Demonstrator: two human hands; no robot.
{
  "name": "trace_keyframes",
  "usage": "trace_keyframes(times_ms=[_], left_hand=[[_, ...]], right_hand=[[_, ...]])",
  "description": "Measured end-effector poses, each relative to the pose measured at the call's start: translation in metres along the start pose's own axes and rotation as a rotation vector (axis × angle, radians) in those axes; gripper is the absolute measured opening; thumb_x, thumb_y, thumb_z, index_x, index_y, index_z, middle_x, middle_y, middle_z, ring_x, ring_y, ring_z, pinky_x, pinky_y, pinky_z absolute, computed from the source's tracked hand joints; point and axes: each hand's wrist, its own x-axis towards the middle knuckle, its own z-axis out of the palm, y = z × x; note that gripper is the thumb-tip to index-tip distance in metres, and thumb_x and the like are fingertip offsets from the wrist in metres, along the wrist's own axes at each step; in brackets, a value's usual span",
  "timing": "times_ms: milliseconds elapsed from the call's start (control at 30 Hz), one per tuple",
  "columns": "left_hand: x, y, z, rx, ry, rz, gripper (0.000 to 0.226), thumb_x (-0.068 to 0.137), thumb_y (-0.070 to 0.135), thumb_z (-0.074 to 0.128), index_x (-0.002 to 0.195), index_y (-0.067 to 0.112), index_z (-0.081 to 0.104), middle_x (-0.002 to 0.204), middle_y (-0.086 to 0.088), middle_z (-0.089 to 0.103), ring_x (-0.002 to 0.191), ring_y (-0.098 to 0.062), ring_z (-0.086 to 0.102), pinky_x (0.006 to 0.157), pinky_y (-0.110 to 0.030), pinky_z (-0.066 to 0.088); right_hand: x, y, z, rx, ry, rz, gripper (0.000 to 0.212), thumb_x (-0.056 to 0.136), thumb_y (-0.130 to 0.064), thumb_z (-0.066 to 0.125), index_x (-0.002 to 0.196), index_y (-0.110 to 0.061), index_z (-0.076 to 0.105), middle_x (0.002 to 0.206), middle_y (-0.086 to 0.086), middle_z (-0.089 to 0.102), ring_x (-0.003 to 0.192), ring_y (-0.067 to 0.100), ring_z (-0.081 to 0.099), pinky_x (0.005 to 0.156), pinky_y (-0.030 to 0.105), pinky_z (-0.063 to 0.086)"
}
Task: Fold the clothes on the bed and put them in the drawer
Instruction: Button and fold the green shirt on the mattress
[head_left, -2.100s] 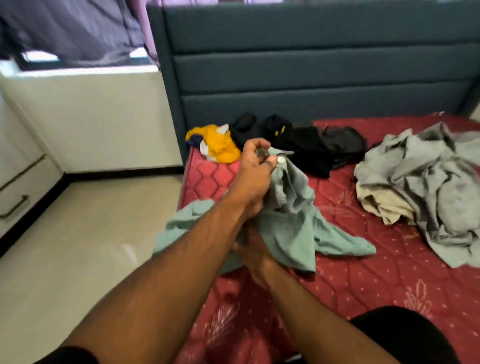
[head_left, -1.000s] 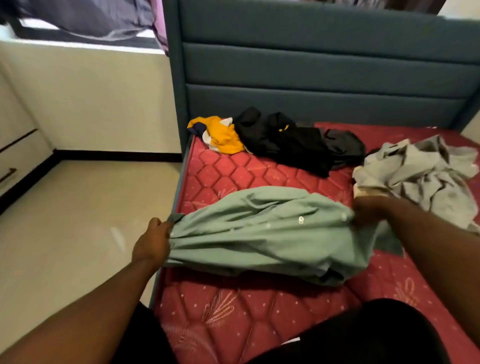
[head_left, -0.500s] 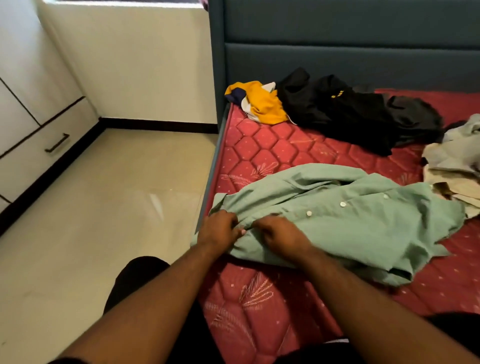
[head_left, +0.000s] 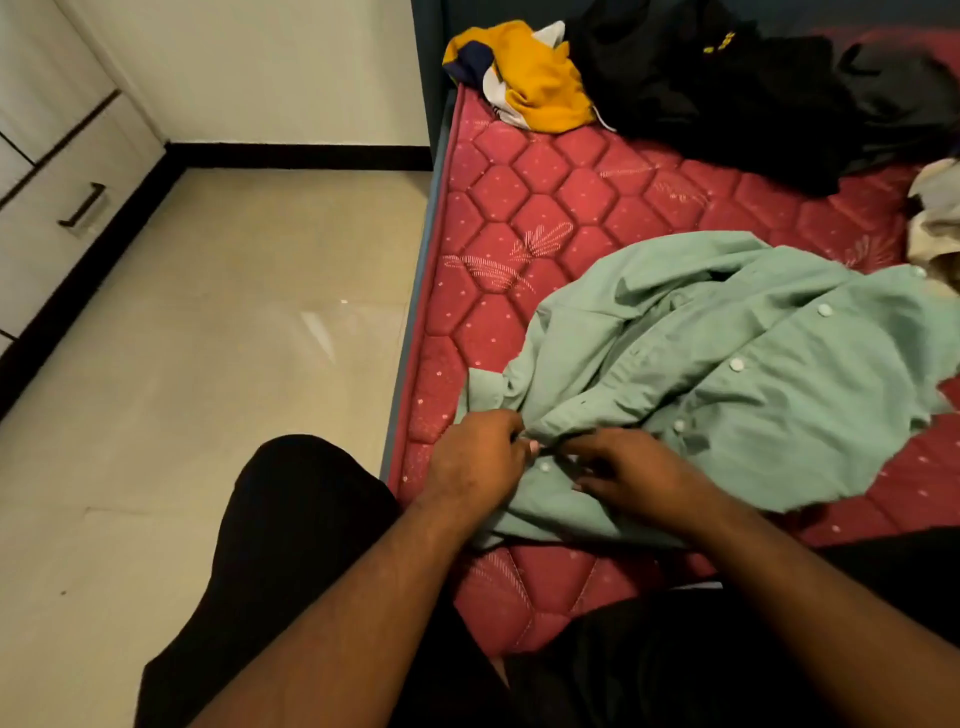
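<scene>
The green shirt (head_left: 727, 374) lies spread but rumpled on the red bed (head_left: 545, 208), near its left edge. Left hand (head_left: 475, 460) and right hand (head_left: 636, 475) meet at the button placket near the hem, fingers pinching the fabric (looks like buttoning or lining up the front edges). Step in hand, I'd judge: prepping the shirt flat, folding not yet begun. Next move calls for smoothing the body and sleeves. Beyond: yellow garment (head_left: 540, 88), black clothes (head_left: 727, 98), pale pile (head_left: 935, 228) w/ no folds; drawer (head_left: 78, 208) shut across the floor.

Pale green shirt (head_left: 753, 374); red hexagon-quilted mattress (head_left: 545, 208); yellow garment (head_left: 540, 78).
</scene>
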Motion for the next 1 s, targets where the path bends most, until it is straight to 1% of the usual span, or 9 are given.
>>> trace_keyframes(times_ms=[67, 167, 300, 400, 467, 633, 733, 867, 1000], left_hand=[[-0.001, 0.003, 0.004, -0.099, 0.054, -0.003, 0.012, 0.088, 0.031, 0.064, 0.088, 0.02, 0.068, 0.081, 0.0, 0.069, 0.076, -0.019, 0.063, 0.062, -0.029, 0.041], [0.0, 0.003, 0.008, -0.391, 0.112, -0.119, 0.006, 0.082, 0.023, 0.074, 0.082, 0.017, 0.071, 0.072, 0.006, 0.069, 0.066, -0.008, 0.062, 0.063, -0.026, 0.047], [-0.004, -0.002, 0.007, -0.767, 0.134, -0.294, 0.013, 0.078, 0.017, 0.08, 0.072, 0.01, 0.071, 0.067, 0.001, 0.069, 0.063, -0.009, 0.059, 0.062, -0.028, 0.05], [-0.001, 0.0, -0.004, -1.117, -0.07, -0.425, 0.009, 0.085, 0.011, 0.073, 0.082, 0.003, 0.072, 0.075, -0.009, 0.07, 0.073, -0.018, 0.064, 0.076, -0.032, 0.054], [-0.001, 0.001, -0.008, -1.273, -0.217, -0.429, 0.009, 0.09, 0.008, 0.066, 0.089, 0.001, 0.07, 0.085, -0.015, 0.071, 0.081, -0.023, 0.067, 0.086, -0.036, 0.054], [-0.003, 0.003, -0.006, -1.308, -0.139, -0.379, 0.013, 0.092, 0.007, 0.062, 0.081, 0.008, 0.069, 0.084, -0.011, 0.07, 0.08, -0.02, 0.065, 0.081, -0.032, 0.055], [-0.006, 0.004, -0.001, -1.206, -0.068, -0.316, 0.008, 0.087, 0.004, 0.068, 0.08, 0.007, 0.071, 0.079, -0.009, 0.071, 0.075, -0.016, 0.064, 0.075, -0.026, 0.055], [-0.008, 0.007, -0.001, -1.201, -0.021, -0.286, 0.01, 0.084, 0.004, 0.07, 0.077, 0.01, 0.072, 0.073, -0.003, 0.071, 0.072, -0.012, 0.064, 0.073, -0.026, 0.054], [-0.009, 0.009, -0.006, -1.238, -0.14, -0.237, 0.006, 0.088, 0.003, 0.066, 0.087, 0.006, 0.071, 0.073, 0.0, 0.071, 0.068, -0.006, 0.065, 0.067, -0.019, 0.053]], right_hand=[[-0.003, -0.009, 0.014, -0.17, 0.11, -0.052, 0.029, 0.087, -0.039, 0.057, 0.112, -0.032, 0.069, 0.105, -0.002, 0.066, 0.096, 0.022, 0.062, 0.079, 0.038, 0.051], [0.001, -0.018, 0.03, -0.416, 0.224, -0.03, 0.035, 0.076, -0.05, 0.039, 0.085, -0.041, 0.071, 0.081, -0.01, 0.064, 0.074, 0.02, 0.063, 0.062, 0.04, 0.049], [0.006, -0.017, 0.035, -0.402, 0.356, -0.084, 0.03, 0.079, -0.045, 0.043, 0.084, -0.035, 0.07, 0.084, -0.011, 0.063, 0.076, 0.019, 0.061, 0.072, 0.036, 0.034], [0.005, -0.017, 0.029, -0.201, 0.523, -0.204, 0.024, 0.084, -0.032, 0.05, 0.09, -0.025, 0.072, 0.08, -0.004, 0.065, 0.069, 0.023, 0.061, 0.065, 0.036, 0.04], [0.0, -0.02, 0.022, -0.077, 0.55, -0.282, 0.025, 0.084, -0.024, 0.052, 0.095, -0.02, 0.074, 0.075, 0.0, 0.066, 0.063, 0.024, 0.063, 0.051, 0.032, 0.048], [-0.006, -0.021, 0.019, -0.277, 0.432, -0.305, 0.028, 0.077, -0.027, 0.047, 0.089, -0.026, 0.072, 0.072, -0.005, 0.06, 0.054, 0.019, 0.06, 0.038, 0.024, 0.04], [-0.005, -0.022, 0.018, -0.333, 0.49, -0.337, 0.029, 0.076, -0.022, 0.046, 0.086, -0.02, 0.072, 0.072, -0.002, 0.063, 0.055, 0.021, 0.061, 0.041, 0.024, 0.042], [-0.008, -0.025, 0.011, -0.256, 0.61, -0.476, 0.024, 0.078, -0.012, 0.052, 0.086, -0.014, 0.074, 0.079, 0.0, 0.07, 0.059, 0.022, 0.061, 0.049, 0.029, 0.047], [-0.01, -0.023, 0.006, -0.04, 0.676, -0.44, 0.017, 0.078, -0.011, 0.06, 0.084, -0.014, 0.076, 0.086, -0.001, 0.074, 0.07, 0.02, 0.069, 0.057, 0.032, 0.051]])
